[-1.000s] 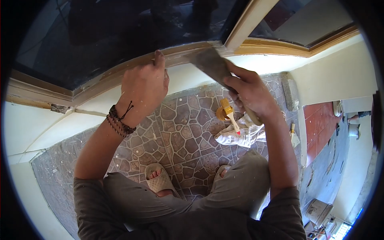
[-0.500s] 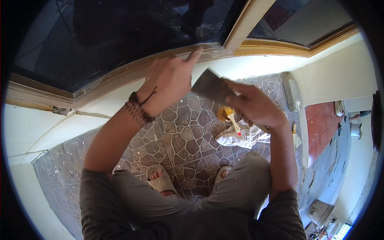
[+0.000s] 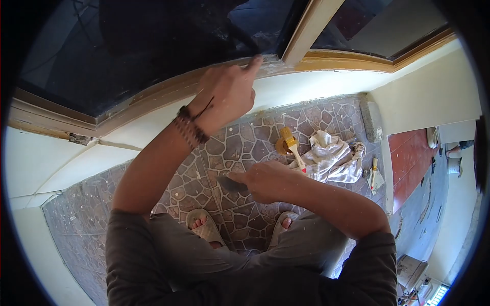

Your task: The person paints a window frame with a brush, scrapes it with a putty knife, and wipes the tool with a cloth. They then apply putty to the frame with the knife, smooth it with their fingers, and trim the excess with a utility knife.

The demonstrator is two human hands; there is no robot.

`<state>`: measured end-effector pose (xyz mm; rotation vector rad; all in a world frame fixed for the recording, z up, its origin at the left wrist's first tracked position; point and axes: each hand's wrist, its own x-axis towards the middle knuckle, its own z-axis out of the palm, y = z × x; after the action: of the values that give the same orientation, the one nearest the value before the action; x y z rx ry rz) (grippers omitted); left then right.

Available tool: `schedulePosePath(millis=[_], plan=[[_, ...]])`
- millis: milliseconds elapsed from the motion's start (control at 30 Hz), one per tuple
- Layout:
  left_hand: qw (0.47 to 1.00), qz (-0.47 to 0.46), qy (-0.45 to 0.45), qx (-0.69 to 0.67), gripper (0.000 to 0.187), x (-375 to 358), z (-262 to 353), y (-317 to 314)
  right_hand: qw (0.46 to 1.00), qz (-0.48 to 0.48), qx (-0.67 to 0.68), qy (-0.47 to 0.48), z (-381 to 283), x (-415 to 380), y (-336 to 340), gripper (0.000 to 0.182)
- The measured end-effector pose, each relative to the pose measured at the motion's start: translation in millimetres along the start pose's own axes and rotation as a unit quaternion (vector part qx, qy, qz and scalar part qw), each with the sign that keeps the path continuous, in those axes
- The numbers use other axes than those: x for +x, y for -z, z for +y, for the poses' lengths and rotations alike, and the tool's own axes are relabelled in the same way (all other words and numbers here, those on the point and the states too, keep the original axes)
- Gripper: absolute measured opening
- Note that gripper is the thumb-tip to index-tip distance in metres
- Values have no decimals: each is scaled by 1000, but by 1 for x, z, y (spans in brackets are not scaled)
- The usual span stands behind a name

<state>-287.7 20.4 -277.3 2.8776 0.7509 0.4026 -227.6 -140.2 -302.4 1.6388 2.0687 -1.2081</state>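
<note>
My left hand (image 3: pixel 229 92) is raised to the wooden window frame (image 3: pixel 153 94), with its forefinger pressed on the frame's lower rail near the upright post; it holds nothing. A braided wristband sits on that wrist. My right hand (image 3: pixel 265 182) is low over the stone-pattern floor, above my knees, and grips a grey putty knife (image 3: pixel 230 183) whose blade points left. My sandalled feet show below it.
A yellow-bristled paintbrush (image 3: pixel 292 145) lies across a small yellow tin on the tiled floor (image 3: pixel 204 158), beside a crumpled white rag (image 3: pixel 334 158). Another small tool (image 3: pixel 374 172) lies at the right by a low wall. Buckets stand far right.
My right hand has dropped from the window frame down to knee height with the putty knife. My left hand slid right along the rail to the post, its forefinger now on it.
</note>
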Motion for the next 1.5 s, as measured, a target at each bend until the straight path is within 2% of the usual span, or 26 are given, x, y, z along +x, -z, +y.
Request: schedulePosePath(millis=[67, 133, 233, 367, 433, 567, 633, 767, 967, 1033, 1133, 1167, 1233, 1333, 1367, 1433, 1500], plan=[[999, -15, -1, -29, 62, 5, 6, -11, 1000, -13, 6, 9, -6, -4, 4, 68], [998, -46, 0, -43, 75, 6, 12, -18, 1000, -22, 14, 10, -8, -7, 6, 67], [993, -64, 17, -95, 77, 11, 11, -20, 999, -37, 22, -1, -9, -7, 5, 68], [996, -30, 8, -89, 77, 4, 8, -22, 999, -25, 2, 35, -13, -10, -2, 68], [998, -38, 47, -1, 78, -3, 9, -17, 997, -71, -7, 32, -16, -14, -1, 69], [999, -3, 23, -22, 68, -3, 12, -15, 998, -59, -9, 30, -17, -15, -5, 69], [999, 24, -31, -4, 74, 0, 10, -31, 998, -58, 4, 34, -18, -14, -7, 68], [999, -21, -19, 38, 82, -4, 5, -41, 998, -36, 1, 47, -15, -23, -6, 68], [989, 36, -21, 145, 82, -17, -2, -47, 999, -19, 14, 22, -1, -38, 4, 70], [982, 70, -17, 174, 81, -24, -8, -48, 997, 27, 70, -19, 6, -50, 12, 67], [981, 60, 7, 185, 79, -35, -11, -41, 975, 196, 97, -38, 42, -61, 9, 56], [981, 57, 8, 186, 79, -36, -11, -41, 959, 262, 104, -31, 55, -63, 12, 52], [979, 87, -3, 187, 76, -37, -11, -41, 921, 349, 146, -92, 64, -69, 26, 49], [985, 67, 16, 161, 69, -38, -7, -39, 855, 498, 119, -84, 93, -58, 31, 44], [985, 67, 16, 161, 69, -39, -7, -38, 855, 497, 119, -84, 101, -56, 34, 44], [977, 107, -11, 185, 61, -42, -10, -38, 824, 560, 40, -80, 113, -54, 39, 40], [977, 119, -13, 177, 59, -45, -13, -40, 826, 557, 41, -80, 120, -55, 44, 40]])
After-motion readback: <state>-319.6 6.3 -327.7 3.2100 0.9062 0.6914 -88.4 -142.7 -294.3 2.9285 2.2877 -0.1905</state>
